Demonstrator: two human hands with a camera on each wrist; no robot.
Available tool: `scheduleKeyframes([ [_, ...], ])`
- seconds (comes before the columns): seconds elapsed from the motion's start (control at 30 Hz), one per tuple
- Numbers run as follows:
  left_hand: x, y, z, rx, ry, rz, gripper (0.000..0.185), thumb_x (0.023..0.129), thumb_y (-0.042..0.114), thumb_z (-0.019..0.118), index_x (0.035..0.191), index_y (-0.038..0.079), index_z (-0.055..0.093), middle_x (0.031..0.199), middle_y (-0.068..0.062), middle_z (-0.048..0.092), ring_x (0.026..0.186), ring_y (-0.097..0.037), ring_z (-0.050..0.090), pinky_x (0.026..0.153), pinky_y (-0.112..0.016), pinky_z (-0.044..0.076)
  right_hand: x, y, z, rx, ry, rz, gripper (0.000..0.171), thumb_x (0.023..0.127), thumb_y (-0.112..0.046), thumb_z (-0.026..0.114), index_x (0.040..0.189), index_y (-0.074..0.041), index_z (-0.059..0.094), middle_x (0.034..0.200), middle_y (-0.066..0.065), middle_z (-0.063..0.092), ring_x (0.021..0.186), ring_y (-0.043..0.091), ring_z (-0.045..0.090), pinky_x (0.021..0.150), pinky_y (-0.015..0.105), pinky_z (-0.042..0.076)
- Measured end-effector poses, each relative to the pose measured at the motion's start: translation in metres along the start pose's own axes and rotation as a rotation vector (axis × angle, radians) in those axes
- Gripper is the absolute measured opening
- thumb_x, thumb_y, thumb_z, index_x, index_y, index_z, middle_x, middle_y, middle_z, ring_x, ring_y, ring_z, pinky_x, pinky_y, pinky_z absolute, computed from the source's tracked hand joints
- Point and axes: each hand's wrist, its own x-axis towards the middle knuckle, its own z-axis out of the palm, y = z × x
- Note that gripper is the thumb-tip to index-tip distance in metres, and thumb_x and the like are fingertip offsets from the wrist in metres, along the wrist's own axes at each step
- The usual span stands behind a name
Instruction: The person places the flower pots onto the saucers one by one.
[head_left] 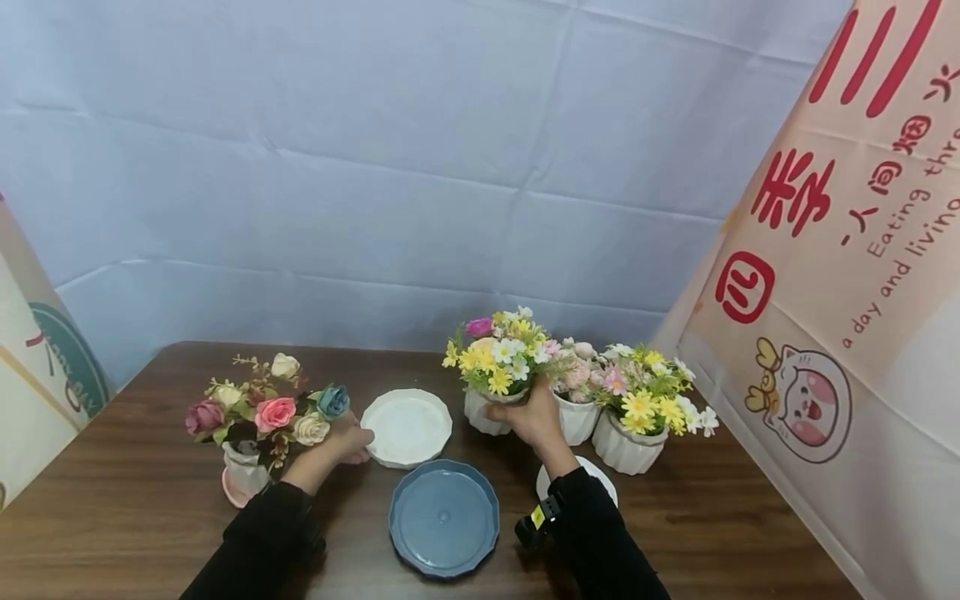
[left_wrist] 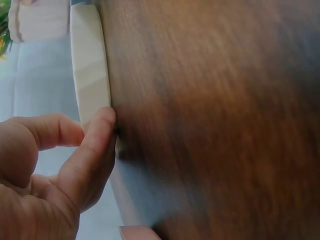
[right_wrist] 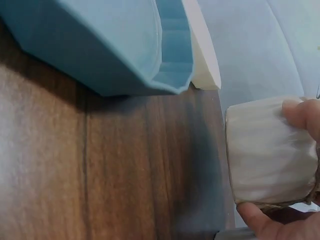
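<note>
My left hand (head_left: 351,440) is at the left edge of a white scalloped plate (head_left: 407,427); in the left wrist view the thumb and fingers pinch its rim (left_wrist: 92,70). My right hand (head_left: 536,417) grips a white ribbed flowerpot (head_left: 483,412) filled with yellow, white and purple artificial flowers (head_left: 498,354). The right wrist view shows that pot (right_wrist: 270,150) with fingers on its side and near its base. I cannot tell whether the pot touches the table. Between the hands, nearer me, sits a blue scalloped plate (head_left: 444,518).
On the left, a white pot (head_left: 246,471) of roses stands on a pink saucer (head_left: 231,492). Right of my right hand stand a pot of pink flowers (head_left: 576,419) and one of yellow flowers (head_left: 628,446). A white saucer (head_left: 606,482) lies partly under my right forearm. Cloth hangs behind the table.
</note>
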Motion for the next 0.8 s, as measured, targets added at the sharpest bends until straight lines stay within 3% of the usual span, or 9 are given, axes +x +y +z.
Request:
scheduleKeyframes([
  [0.23,-0.003,0.0,0.001,-0.007,0.022,0.039,0.011,0.078,-0.001,0.049,0.079,-0.012,0.049,0.051,-0.006,0.056,0.043,-0.011,0.053,0.045,-0.023,0.05,-0.001,-0.001,0.002,-0.029,0.039,0.003,0.101,0.06,-0.017,0.087,0.14,0.002,0.027,0.132,0.024,0.043,0.12,0.037,0.042,0.094,0.047,0.039],
  [0.6,-0.003,0.0,0.001,0.003,-0.002,0.016,0.01,0.079,-0.001,0.048,0.08,-0.011,0.048,0.052,-0.007,0.055,0.044,-0.011,0.053,0.046,-0.023,0.05,-0.004,-0.013,0.014,0.045,-0.005,-0.035,0.106,0.06,-0.015,0.087,0.143,-0.001,0.022,0.138,0.022,0.038,0.125,0.036,0.037,0.098,0.046,0.036],
  [0.8,-0.002,-0.001,0.0,0.003,-0.005,0.013,0.025,0.079,0.0,0.049,0.093,-0.021,0.048,0.054,-0.008,0.057,0.046,-0.012,0.055,0.048,-0.024,0.051,-0.005,-0.021,0.023,0.033,-0.039,-0.018,0.109,0.06,-0.019,0.088,0.144,-0.004,0.02,0.138,0.022,0.039,0.124,0.037,0.038,0.097,0.047,0.037],
])
